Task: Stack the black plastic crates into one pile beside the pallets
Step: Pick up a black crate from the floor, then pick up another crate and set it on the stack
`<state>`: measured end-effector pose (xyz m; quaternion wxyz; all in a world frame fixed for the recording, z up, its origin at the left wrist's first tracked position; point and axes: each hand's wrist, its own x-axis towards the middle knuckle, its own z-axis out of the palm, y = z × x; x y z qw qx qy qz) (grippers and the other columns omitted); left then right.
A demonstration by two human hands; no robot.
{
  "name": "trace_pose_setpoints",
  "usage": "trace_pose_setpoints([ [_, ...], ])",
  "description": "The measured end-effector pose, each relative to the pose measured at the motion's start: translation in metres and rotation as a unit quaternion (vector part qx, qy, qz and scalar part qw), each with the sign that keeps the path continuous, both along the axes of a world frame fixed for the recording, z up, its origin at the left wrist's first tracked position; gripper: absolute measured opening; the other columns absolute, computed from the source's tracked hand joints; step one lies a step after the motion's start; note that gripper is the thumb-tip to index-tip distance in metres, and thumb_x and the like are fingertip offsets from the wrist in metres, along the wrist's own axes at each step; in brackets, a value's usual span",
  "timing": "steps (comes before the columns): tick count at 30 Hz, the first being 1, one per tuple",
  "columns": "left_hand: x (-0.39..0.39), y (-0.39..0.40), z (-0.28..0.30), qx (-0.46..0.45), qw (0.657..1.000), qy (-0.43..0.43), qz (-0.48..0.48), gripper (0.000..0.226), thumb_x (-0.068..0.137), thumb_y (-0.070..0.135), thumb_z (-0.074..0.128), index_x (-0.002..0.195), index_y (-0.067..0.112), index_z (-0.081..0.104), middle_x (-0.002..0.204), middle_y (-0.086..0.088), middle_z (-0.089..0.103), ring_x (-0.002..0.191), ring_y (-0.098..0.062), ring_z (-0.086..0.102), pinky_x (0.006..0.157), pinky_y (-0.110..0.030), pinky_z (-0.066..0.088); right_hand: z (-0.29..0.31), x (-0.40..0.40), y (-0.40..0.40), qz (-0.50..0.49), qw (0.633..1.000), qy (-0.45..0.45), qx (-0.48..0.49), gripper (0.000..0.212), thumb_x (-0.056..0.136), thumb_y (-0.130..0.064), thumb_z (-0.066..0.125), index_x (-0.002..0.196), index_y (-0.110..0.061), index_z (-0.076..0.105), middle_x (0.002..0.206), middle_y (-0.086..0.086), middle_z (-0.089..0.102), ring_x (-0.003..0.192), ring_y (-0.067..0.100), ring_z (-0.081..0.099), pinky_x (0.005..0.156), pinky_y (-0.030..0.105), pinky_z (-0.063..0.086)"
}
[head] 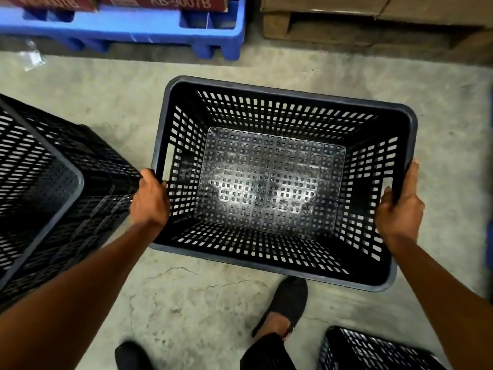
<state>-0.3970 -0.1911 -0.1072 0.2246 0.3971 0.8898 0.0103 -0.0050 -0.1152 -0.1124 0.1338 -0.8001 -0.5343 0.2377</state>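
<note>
An empty black perforated crate (pixel 272 180) fills the centre of the head view, open side up, held above the concrete floor. My left hand (pixel 150 198) grips its left short rim and my right hand (pixel 400 206) grips the right short rim by the handle slot. A taller pile of black crates (pixel 45 188) stands at the left, close to my left hand. Part of another black crate (pixel 373 351) shows at the bottom right.
A blue plastic pallet (pixel 149 28) with red cartons sits at the top left. A wooden pallet (pixel 373 30) loaded with cardboard stands at the top right. My feet in black shoes (pixel 285 303) are on the cracked concrete floor (pixel 186 303) below the held crate.
</note>
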Motion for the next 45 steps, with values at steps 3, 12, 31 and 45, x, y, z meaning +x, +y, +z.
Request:
trace_pose_setpoints([
  [3, -0.002, -0.005, 0.000, 0.004, 1.000, 0.001, 0.005, 0.018, 0.097, 0.019, 0.038, 0.103, 0.002, 0.033, 0.113, -0.034, 0.053, 0.099, -0.054, 0.054, 0.074, -0.051, 0.037, -0.001, -0.001, -0.003, 0.003, 1.000, 0.000, 0.000, 0.067, 0.094, -0.005, 0.038, 0.150, -0.024, 0.009, 0.106, 0.032, 0.063, 0.088, 0.046, 0.060, 0.086, 0.051, 0.048],
  [12, 0.000, -0.013, 0.004, -0.005, 1.000, -0.014, 0.024, 0.019, 0.098, 0.017, 0.039, 0.107, 0.001, 0.034, 0.113, -0.033, 0.056, 0.099, -0.049, 0.056, 0.070, -0.044, 0.032, -0.004, 0.001, -0.003, 0.019, 1.000, 0.002, -0.007, 0.068, 0.093, -0.004, 0.036, 0.150, -0.028, 0.007, 0.106, 0.031, 0.062, 0.088, 0.046, 0.059, 0.085, 0.050, 0.048],
  [31, 0.127, -0.105, 0.095, -0.010, 0.911, -0.095, -0.402, 0.067, 0.092, 0.039, 0.031, 0.147, 0.003, 0.017, 0.155, -0.020, 0.024, 0.145, -0.033, 0.019, 0.119, -0.044, 0.017, 0.077, 0.008, -0.234, -0.153, 0.987, -0.016, -0.046, 0.067, 0.090, -0.019, 0.052, 0.148, -0.010, 0.020, 0.142, 0.025, 0.039, 0.128, 0.042, 0.037, 0.103, 0.047, 0.027],
  [45, 0.370, -0.262, 0.146, -0.019, 0.744, -0.138, -0.654, 0.071, 0.082, 0.038, 0.035, 0.141, -0.002, 0.031, 0.142, -0.028, 0.041, 0.133, -0.040, 0.037, 0.109, -0.046, 0.030, 0.136, 0.101, -0.651, -0.521, 0.845, -0.072, -0.099, 0.063, 0.085, -0.021, 0.059, 0.141, -0.003, 0.035, 0.133, 0.028, 0.050, 0.122, 0.043, 0.046, 0.102, 0.051, 0.036],
])
